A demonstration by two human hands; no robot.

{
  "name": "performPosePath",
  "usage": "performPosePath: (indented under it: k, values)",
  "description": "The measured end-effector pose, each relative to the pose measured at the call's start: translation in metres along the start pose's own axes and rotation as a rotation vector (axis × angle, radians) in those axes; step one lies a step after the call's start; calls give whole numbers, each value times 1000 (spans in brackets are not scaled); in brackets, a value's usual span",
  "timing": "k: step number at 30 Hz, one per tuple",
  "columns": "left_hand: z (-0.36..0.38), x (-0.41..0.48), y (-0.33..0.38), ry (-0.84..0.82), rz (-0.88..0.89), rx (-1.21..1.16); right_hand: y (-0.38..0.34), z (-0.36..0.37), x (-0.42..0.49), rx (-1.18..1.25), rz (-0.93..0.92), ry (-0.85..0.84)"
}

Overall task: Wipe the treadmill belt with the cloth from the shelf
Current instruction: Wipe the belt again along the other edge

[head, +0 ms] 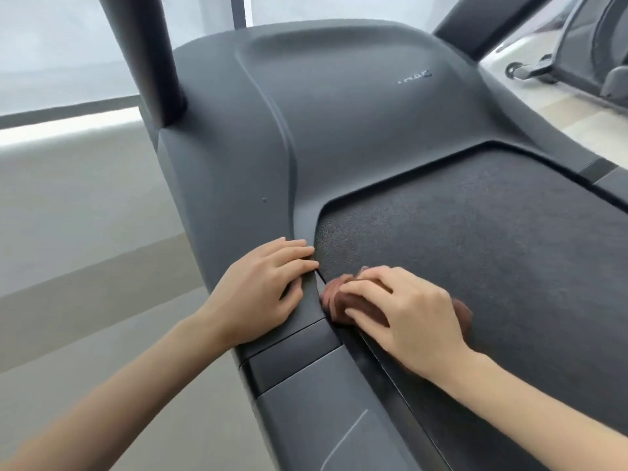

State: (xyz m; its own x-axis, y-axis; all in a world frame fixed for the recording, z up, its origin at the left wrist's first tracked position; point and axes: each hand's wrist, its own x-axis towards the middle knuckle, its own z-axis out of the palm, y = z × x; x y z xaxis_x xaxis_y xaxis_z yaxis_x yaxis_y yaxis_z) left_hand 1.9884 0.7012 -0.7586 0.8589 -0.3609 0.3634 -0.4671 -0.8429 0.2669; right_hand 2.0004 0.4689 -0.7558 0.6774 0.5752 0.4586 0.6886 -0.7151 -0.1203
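The right hand [404, 307] presses the bunched brown cloth [334, 299] on the belt's [492, 232] left edge, fingers curled over it. Soft and light, it likely wipes best palmed from above. The left hand [261, 290] rests flat on the side rail [299, 338].

A bunched brown cloth [334, 300] lies on the treadmill belt [492, 232] near its left edge.

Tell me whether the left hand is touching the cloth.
Apart. The head view shows the left hand flat on the side cover, with a strip of cover visible between it and the cloth, which the right hand grips.
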Motion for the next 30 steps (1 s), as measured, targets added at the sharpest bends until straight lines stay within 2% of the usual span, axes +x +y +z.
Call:
performPosePath:
  k: [6,12,16,21,24,30]
  values:
    - [2,-40,11,171,-168,-150,14,7,32,185,69,106]
    - [-3,-48,9,84,-91,-153,0,30,141,202,-87,182]
    - [-2,-48,8,74,-82,-141,-17,48,163,126,-129,203]
    - [-3,-47,5,67,-52,-104,23,40,103,200,-52,16]
    - [-4,-44,4,45,-42,-72,35,19,62,130,-81,-82]
    - [-4,-22,11,-84,-44,34,8,-28,-39,136,-100,-81]
